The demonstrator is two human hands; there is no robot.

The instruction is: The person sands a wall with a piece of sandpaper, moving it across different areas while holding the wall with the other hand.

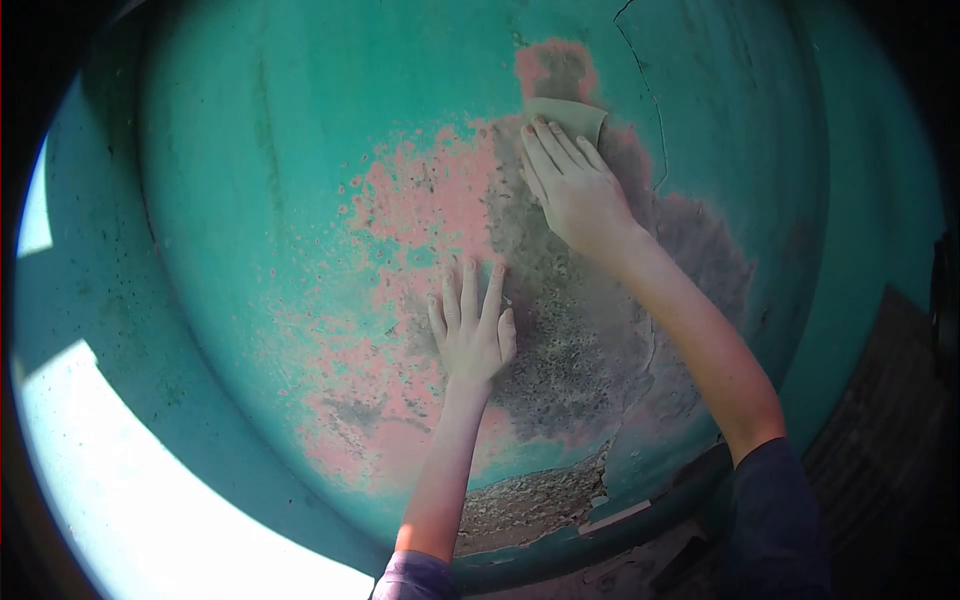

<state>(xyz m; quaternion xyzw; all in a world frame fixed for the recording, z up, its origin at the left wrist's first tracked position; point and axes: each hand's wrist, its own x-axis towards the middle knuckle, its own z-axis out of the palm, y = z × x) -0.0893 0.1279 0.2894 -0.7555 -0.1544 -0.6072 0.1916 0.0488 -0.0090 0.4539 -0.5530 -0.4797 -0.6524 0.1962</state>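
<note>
In the head view, a teal painted wall (330, 90) has a worn patch of pink undercoat (430, 195) and bare grey plaster (565, 340). My right hand (580, 190) presses a pale sheet of sandpaper (570, 115) flat against the upper part of the patch, its fingers over the sheet's lower portion. Lower and to the left, my left hand (470, 330) lies against the wall with its fingers spread, beside the edge between pink and grey. Pale dust covers both hands. What lies beneath the left palm is hidden.
A thin crack (655, 100) runs down the wall right of the sandpaper. Near the bottom, broken plaster (535, 505) exposes a rough brown layer, with a pale strip (615, 517) beside it. Bright sunlight (150, 480) falls at lower left.
</note>
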